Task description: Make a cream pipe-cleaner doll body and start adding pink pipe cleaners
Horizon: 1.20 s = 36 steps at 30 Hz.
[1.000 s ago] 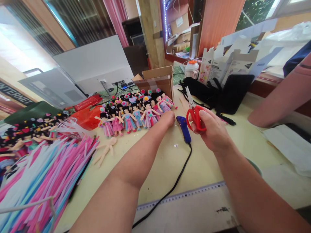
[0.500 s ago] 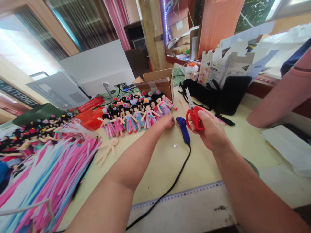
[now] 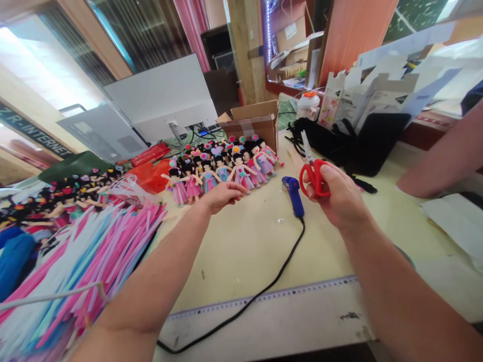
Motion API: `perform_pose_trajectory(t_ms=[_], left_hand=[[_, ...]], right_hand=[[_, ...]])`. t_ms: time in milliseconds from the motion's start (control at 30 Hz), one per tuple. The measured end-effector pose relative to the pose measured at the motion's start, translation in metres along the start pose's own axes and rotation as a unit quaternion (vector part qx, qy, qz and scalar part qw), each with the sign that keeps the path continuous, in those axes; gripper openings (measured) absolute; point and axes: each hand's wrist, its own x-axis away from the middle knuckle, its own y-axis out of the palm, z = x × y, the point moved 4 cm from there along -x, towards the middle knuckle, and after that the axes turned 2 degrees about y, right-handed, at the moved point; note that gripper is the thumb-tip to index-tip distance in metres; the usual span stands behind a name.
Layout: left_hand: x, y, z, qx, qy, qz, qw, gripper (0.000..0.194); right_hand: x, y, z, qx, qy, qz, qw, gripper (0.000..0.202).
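My right hand (image 3: 341,193) grips a pair of red-handled scissors (image 3: 315,177), its blades pointing up and away from me. Just left of the scissors, a blue glue gun (image 3: 293,197) lies on the table with its black cord trailing toward me. In front of a group of small dolls (image 3: 239,173) in pink, purple and blue dresses, my left hand (image 3: 223,196) hovers with fingers loosely stretched to the right. Nothing shows in its fingers. A bare beige doll body seen earlier is mostly hidden by the left arm.
Pink, white and blue fuzzy stems (image 3: 90,266) pile up at the left, with more dolls (image 3: 68,198) behind. A cardboard box (image 3: 260,120) stands behind the central dolls. Black stems (image 3: 320,138) and a black phone-like slab (image 3: 381,143) lie at back right. A ruler strip (image 3: 264,296) runs along the front.
My left hand has moved left, from beside the glue gun to in front of the dolls, and its fingers have stretched out. My right hand still holds the scissors. The view has shifted slightly.
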Motion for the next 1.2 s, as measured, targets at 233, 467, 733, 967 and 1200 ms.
perform_pose_trajectory(t_ms=[233, 467, 733, 967, 1200], left_hand=[[0.006, -0.025, -0.013, -0.122, -0.003, 0.076, 0.990, 0.013], [-0.014, 0.013, -0.007, -0.337, 0.069, 0.045, 0.938, 0.016], [-0.021, 0.033, -0.006, -0.384, 0.077, 0.039, 0.919, 0.006], [-0.006, 0.017, 0.005, -0.312, 0.052, 0.006, 0.949, 0.008], [0.008, -0.001, 0.004, -0.206, 0.031, 0.058, 0.976, 0.019]], right_hand=[[-0.001, 0.000, 0.001, 0.017, -0.003, -0.015, 1.000, 0.028], [-0.002, -0.002, 0.002, 0.019, 0.003, -0.015, 1.000, 0.030], [-0.001, 0.000, 0.001, 0.020, -0.005, -0.026, 0.999, 0.027], [0.001, 0.001, -0.004, 0.010, -0.004, -0.013, 1.000, 0.021], [-0.003, -0.004, -0.002, 0.012, -0.016, -0.024, 1.000, 0.029]])
